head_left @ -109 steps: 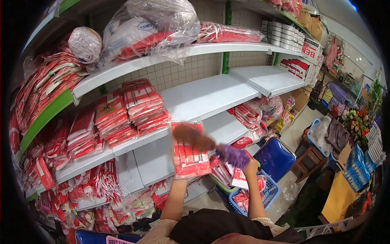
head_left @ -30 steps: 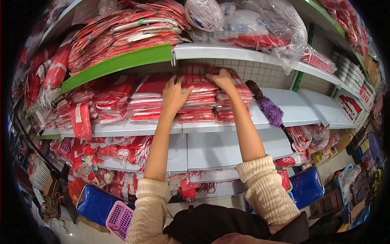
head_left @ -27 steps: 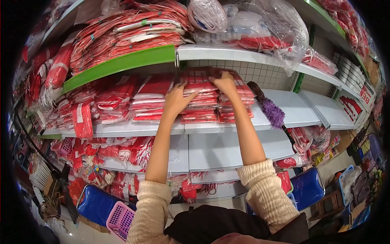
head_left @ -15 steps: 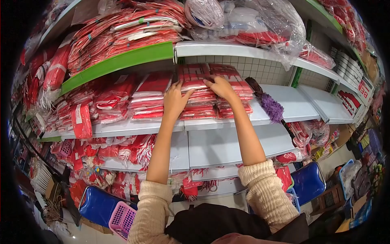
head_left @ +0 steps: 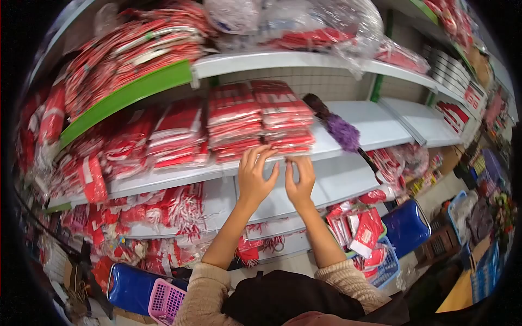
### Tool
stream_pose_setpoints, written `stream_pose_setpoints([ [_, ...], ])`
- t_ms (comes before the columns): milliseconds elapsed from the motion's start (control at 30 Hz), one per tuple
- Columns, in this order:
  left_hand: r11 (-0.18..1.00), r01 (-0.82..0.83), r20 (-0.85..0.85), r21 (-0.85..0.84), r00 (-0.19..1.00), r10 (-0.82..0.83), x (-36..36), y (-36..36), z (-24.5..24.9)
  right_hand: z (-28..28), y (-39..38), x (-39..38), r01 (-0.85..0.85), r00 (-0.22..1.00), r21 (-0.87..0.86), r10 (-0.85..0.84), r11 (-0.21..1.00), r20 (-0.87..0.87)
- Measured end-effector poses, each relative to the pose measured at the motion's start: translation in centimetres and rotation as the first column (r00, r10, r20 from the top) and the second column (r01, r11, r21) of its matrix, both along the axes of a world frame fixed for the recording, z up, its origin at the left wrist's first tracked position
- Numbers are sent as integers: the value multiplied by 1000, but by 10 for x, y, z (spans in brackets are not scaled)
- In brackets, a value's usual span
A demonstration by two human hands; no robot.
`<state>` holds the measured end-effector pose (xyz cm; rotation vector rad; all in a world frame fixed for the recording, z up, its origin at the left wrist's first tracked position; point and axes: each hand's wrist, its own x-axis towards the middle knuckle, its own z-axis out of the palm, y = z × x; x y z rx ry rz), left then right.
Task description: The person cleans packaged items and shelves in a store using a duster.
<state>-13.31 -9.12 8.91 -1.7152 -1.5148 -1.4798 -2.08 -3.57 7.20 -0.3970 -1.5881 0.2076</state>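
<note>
Two neat stacks of red and white fabric packets in clear plastic sit side by side on the middle shelf, a left stack (head_left: 234, 117) and a right stack (head_left: 283, 111). My left hand (head_left: 256, 176) is at the shelf's front edge, just below the left stack, fingers spread and thumb apart. Beside it, my right hand (head_left: 300, 182) is raised in front of the right stack, its fingers loosely bent and the thumb standing off from them. Nothing shows in either palm. The fingertips overlap the lowest packets in this view.
A purple feather duster (head_left: 342, 132) lies right of the stacks on the white shelf (head_left: 375, 119). More red packets (head_left: 176, 130) fill the left side. Below stand blue chairs (head_left: 406, 229), a pink basket (head_left: 166, 301) and a blue basket (head_left: 387, 266) holding red packets.
Both hands have come off the tops of the stacks and moved down and toward me to the shelf's front edge. The view has shifted, and more of the blue basket's packets show.
</note>
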Motion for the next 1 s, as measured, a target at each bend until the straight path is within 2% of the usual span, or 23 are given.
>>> stream_pose_setpoints([
  [100,989,137,55,-58,989,-134,36,16,-17,-41,-5,41,44,999,-131,-40,990,31],
  [200,948,280,114,-149,958,-264,80,38,-40,-78,1,91,79,996,-333,-62,940,60],
  [367,804,528,180,-274,849,-496,168,71,-87,-126,12,187,332,943,-533,-276,778,184],
  [433,718,627,205,-303,779,-593,205,81,-103,-145,15,222,377,924,-586,-335,717,185],
  [533,601,683,193,-415,711,-676,257,92,-125,-162,11,273,454,885,-668,-386,590,260],
  [633,497,730,195,-468,634,-748,301,112,-167,-191,6,327,504,856,-712,-396,489,334],
  [733,401,719,257,-568,618,-743,344,119,-203,-235,-4,376,585,795,-746,-405,318,451],
  [900,269,689,273,-673,570,-775,399,127,-263,-308,-30,445,556,786,-823,-396,116,475],
  [1000,97,651,426,-753,595,-682,423,128,-307,-348,-43,475,528,790,-849,-370,6,489],
])
